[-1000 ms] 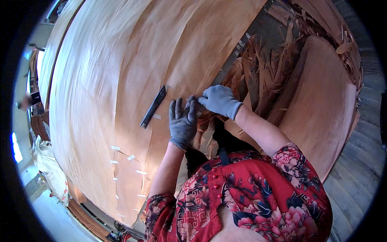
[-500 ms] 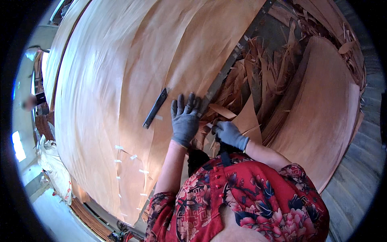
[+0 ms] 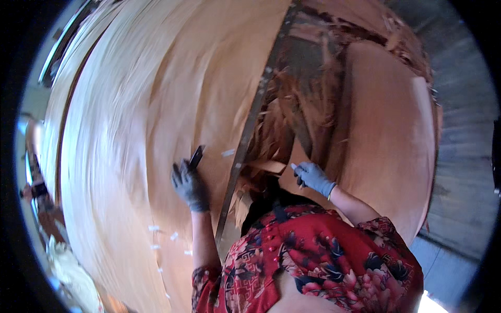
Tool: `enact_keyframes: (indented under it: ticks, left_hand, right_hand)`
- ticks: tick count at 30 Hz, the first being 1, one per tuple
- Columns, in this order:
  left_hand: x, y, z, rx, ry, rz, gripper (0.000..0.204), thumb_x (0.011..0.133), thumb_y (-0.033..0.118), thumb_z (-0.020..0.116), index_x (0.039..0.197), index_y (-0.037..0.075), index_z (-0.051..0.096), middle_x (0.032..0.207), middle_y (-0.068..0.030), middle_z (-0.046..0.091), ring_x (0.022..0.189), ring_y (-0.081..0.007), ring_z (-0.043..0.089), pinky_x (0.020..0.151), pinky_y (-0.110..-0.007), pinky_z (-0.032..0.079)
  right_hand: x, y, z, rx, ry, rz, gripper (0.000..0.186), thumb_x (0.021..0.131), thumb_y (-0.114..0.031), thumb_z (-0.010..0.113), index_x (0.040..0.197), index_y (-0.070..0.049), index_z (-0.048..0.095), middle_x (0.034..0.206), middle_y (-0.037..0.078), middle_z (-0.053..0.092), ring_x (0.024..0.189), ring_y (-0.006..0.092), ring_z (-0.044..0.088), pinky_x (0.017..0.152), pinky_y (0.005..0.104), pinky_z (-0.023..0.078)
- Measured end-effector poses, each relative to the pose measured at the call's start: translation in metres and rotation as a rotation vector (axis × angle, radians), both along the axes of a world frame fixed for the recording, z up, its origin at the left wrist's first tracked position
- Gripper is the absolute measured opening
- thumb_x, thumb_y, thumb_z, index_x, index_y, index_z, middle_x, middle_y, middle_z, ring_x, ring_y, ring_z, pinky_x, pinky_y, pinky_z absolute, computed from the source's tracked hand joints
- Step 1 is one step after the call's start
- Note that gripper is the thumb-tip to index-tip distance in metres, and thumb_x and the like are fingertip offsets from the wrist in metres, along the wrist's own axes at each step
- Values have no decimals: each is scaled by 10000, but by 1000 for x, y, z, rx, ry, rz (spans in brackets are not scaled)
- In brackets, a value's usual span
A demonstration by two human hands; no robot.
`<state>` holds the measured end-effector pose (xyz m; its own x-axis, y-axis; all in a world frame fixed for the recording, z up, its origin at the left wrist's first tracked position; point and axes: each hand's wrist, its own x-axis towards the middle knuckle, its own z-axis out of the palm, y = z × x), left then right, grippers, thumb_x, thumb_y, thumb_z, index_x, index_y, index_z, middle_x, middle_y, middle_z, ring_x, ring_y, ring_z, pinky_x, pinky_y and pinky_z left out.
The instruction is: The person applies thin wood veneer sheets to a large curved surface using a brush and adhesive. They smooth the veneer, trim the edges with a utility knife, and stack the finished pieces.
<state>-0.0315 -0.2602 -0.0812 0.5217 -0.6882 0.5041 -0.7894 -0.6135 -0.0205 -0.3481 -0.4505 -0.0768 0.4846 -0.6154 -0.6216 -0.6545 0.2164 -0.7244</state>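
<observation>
My gloved left hand (image 3: 190, 188) lies open over the tan veneer sheet (image 3: 130, 109), its fingers at the black flat tool (image 3: 196, 155), which it partly hides; I cannot tell whether they touch it. My gloved right hand (image 3: 313, 177) is closed on a small white strip (image 3: 294, 166), above torn veneer scraps just right of the sheet's edge. Short white tape pieces (image 3: 228, 153) are stuck on the sheet, several more lower down near its creases. A dark metal straight edge (image 3: 254, 115) runs diagonally along the sheet's right side.
A pile of shredded veneer (image 3: 292, 104) fills the middle right, beside a broad curved stack of veneer (image 3: 386, 146). Grey flooring (image 3: 462, 156) lies at the far right. A blurred person (image 3: 34, 190) is at the far left edge, above a pale sack (image 3: 70, 274).
My left hand has slid left from the sheet's edge onto the black tool. My right hand has dropped away from the left and holds the white strip. The whole view has shifted.
</observation>
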Motion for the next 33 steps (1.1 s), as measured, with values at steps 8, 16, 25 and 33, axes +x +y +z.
enact_keyframes:
  ticks: [8, 16, 25, 33]
  left_hand:
    - [-16, -20, 16, -254, -62, 74, 406, 866, 106, 522, 1237, -19, 413, 1045, -222, 572, 947, -411, 554, 833, -450, 458]
    - [-13, -17, 65, 87, 383, 263, 729, 747, 33, 537, 1390, -43, 203, 1053, -224, 565, 938, -370, 526, 803, -420, 438]
    - [-40, -115, 203, -124, 418, 11, 417, 814, -15, 445, 1197, 94, 569, 1134, -68, 610, 873, -274, 518, 792, -386, 406]
    - [-4, -259, 179, 19, -50, 92, 205, 842, 61, 471, 1015, 33, 577, 879, -166, 582, 807, -336, 547, 696, -441, 449]
  right_hand:
    - [-100, -14, 8, -12, 170, -220, 371, 909, -340, 497, 805, 5, 583, 666, 86, 613, 527, 156, 584, 494, 300, 477]
    - [-173, -1, -5, 20, 197, -499, 250, 868, -228, 524, 810, 8, 583, 634, 99, 586, 501, 175, 573, 459, 308, 457]
    - [-223, -15, 16, 124, 165, -690, 348, 873, -289, 554, 684, -1, 596, 570, 105, 573, 446, 179, 533, 420, 329, 422]
    - [-191, -167, 13, 192, 99, -623, 327, 888, -309, 541, 747, -15, 575, 590, 82, 562, 453, 175, 517, 432, 307, 417]
